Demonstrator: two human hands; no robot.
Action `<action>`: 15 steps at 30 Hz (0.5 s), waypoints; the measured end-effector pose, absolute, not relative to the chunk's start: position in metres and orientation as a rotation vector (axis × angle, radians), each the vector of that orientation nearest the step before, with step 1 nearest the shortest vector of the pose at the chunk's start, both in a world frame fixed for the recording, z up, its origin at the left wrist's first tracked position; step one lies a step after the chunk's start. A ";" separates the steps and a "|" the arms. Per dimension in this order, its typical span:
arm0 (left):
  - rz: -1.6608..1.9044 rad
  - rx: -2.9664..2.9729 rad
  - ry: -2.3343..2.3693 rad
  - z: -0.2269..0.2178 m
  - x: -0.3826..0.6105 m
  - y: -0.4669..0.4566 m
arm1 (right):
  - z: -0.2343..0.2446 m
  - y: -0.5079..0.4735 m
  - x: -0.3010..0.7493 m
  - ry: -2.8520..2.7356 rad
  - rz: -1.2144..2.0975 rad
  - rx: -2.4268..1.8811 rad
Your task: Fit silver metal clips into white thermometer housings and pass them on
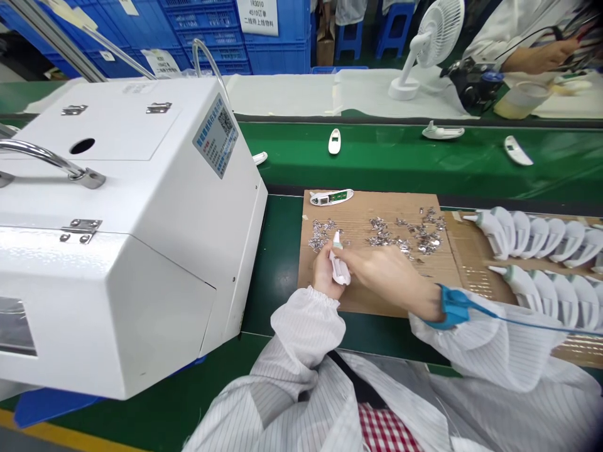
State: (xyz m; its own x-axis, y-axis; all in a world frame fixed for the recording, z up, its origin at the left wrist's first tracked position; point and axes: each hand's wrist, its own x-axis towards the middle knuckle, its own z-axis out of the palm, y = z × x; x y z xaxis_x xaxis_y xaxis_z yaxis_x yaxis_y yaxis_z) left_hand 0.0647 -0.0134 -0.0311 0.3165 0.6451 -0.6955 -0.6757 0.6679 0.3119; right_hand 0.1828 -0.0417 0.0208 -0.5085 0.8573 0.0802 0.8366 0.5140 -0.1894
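Note:
My left hand [326, 271] is closed around a white plastic thermometer housing [340, 270], its narrow tip pointing away from me. My right hand [384, 270], with a blue wrist strap [453, 306], reaches across from the right. Its fingertips are pinched together against the upper part of the housing; whatever they hold is hidden. Just beyond my hands, small shiny metal parts [320, 235] lie in a loose pile on a cardboard sheet [372, 295]. Larger piles of metal parts [428, 242] spread to the right. An open housing with a green circuit board [332, 198] rests at the sheet's far left corner.
A big white machine [179, 188] fills the left side. Two rows of white housings [537, 235] stand on cardboard at right. Beyond runs a green conveyor [292, 141] carrying several housing pieces. Across it are a white fan [424, 44] and another person's hand [541, 56].

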 end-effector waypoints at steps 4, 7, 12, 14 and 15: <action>0.766 -0.045 0.879 -0.030 0.064 -0.013 | 0.041 -0.029 0.194 -1.707 0.285 -1.356; 0.742 -0.041 0.891 -0.034 0.067 -0.017 | 0.061 -0.020 0.188 -1.199 0.367 -1.029; 0.766 -0.003 0.944 -0.044 0.075 -0.023 | 0.065 -0.016 0.164 -1.113 0.400 -0.994; 0.761 0.001 0.944 -0.045 0.076 -0.023 | 0.060 -0.017 0.158 -1.123 0.439 -1.027; 0.759 0.001 0.944 -0.045 0.075 -0.023 | 0.057 -0.017 0.156 -1.129 0.464 -1.043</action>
